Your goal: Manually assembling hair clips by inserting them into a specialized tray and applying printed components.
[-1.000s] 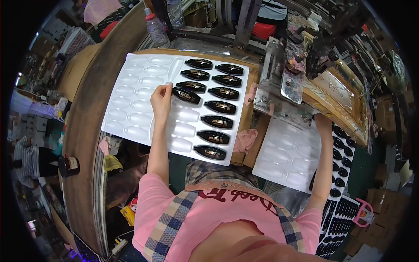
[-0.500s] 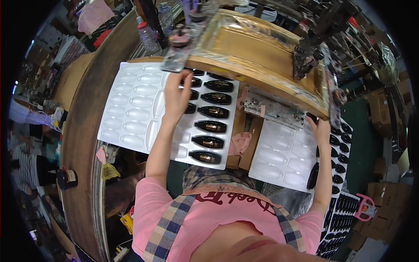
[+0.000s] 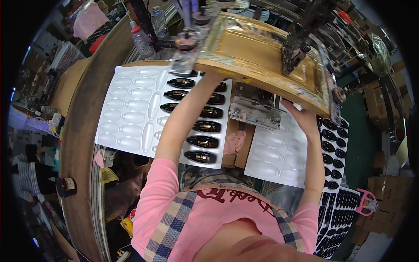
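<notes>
My left hand (image 3: 212,80) reaches under the front edge of a wooden screen-printing frame (image 3: 262,83), its fingers hidden there. Below its forearm lies a white moulded tray (image 3: 220,150) with glossy black bottle-shaped pieces (image 3: 203,141) bearing gold print. To the right, my right hand (image 3: 304,117) reaches toward a metal jig (image 3: 255,112) beneath the frame. One finger of it points up and left beside the jig; the other fingertips are covered, so any held piece is hidden. Under the right forearm is another white moulded tray (image 3: 275,153) with vacant hollows.
A further white tray (image 3: 126,105) lies at the left on the bench. Sheets of black pieces (image 3: 334,153) sit beyond my right arm. A pink cloth (image 3: 235,142) lies below the jig. A jar with a red lid (image 3: 143,43) stands behind, and a dark pot (image 3: 66,187) at far left.
My left hand has moved right, from the printed pieces to under the frame. My right hand has shifted left, from the frame's right corner toward the jig.
</notes>
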Motion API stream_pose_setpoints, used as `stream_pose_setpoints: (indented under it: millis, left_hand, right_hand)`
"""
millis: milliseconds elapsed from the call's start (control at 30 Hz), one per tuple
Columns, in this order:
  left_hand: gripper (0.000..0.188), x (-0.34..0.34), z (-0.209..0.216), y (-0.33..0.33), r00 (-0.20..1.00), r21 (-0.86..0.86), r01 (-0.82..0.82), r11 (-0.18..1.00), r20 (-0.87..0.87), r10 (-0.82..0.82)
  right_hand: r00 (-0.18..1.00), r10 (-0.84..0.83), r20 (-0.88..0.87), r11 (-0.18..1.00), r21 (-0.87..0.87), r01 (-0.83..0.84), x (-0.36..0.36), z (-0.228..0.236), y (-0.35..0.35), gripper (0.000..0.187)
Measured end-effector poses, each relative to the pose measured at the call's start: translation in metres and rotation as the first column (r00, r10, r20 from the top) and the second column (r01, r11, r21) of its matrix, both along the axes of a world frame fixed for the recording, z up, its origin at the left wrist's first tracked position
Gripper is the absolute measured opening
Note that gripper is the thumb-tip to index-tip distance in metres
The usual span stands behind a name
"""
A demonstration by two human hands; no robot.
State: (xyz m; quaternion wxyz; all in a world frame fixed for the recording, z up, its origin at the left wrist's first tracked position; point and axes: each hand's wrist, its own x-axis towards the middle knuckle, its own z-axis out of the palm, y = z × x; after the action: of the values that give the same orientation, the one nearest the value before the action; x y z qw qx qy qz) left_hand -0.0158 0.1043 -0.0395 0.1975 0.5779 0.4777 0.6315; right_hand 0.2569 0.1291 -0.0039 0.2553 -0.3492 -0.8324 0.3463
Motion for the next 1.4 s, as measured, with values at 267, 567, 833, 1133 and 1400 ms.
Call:
stream_pose_setpoints:
  millis: [267, 567, 833, 1133, 1400]
  left_hand:
    - [0.014, -0.064, -0.026, -0.114, 0.906, -0.151, -0.347, 0.926, 0.201, 0.373]
    - [0.016, -0.069, -0.117, -0.241, 0.737, -0.447, -0.554, 0.702, 0.129, 0.664]
    - [0.017, -0.059, -0.128, -0.234, 0.686, -0.575, -0.679, 0.456, -0.277, 0.672]
    - [0.012, -0.039, -0.073, -0.180, 0.712, -0.186, -0.700, 0.689, -0.244, 0.658]
    - [0.027, 0.016, -0.016, -0.042, 0.929, -0.027, -0.075, 0.997, -0.366, 0.060]
  right_hand:
    - [0.979, 0.085, 0.185, 0.996, -0.031, -0.081, -0.025, -0.004, -0.008, 0.054]
    - [0.899, -0.318, 0.301, 0.846, 0.518, 0.126, 0.084, -0.102, 0.090, 0.023]
    - [0.847, -0.332, 0.416, 0.648, 0.752, -0.115, 0.090, -0.109, 0.119, 0.023]
    - [0.872, -0.347, 0.346, 0.856, 0.497, 0.144, 0.092, -0.090, 0.091, 0.038]
    - [0.971, -0.173, -0.166, 0.984, -0.068, 0.163, 0.072, -0.038, 0.009, 0.031]
